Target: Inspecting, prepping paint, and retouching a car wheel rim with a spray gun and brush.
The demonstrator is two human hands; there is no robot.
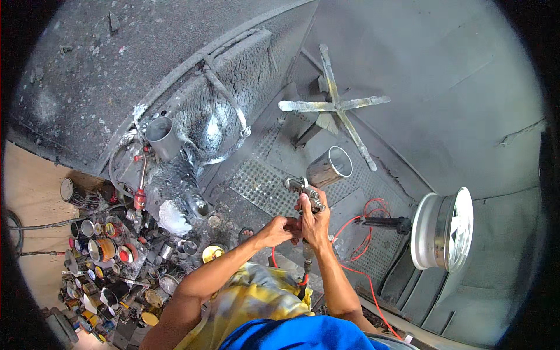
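Observation:
A metal spray gun [303,188] with an open grey cup [330,167] is in front of my body. My right hand [315,223] is wrapped round its handle, fingers closed. Curled in beside the lower part of the handle, my left hand [279,232] touches the gun with its fingertips; the exact part is hidden. From the handle's base an air fitting [307,262] runs down toward my yellow, paint-stained clothing. On the right, a silver wheel rim [429,230] is mounted on a dark arm [385,223], apart from both hands.
A cross-shaped stand [335,107] rises ahead. An orange hose [370,286] trails at the right. At left are a paint-crusted pipe support [221,87], a grey cup [163,138], a red-handled tool [140,198] and many paint cans [102,249]. Perforated floor plates [262,184] lie below.

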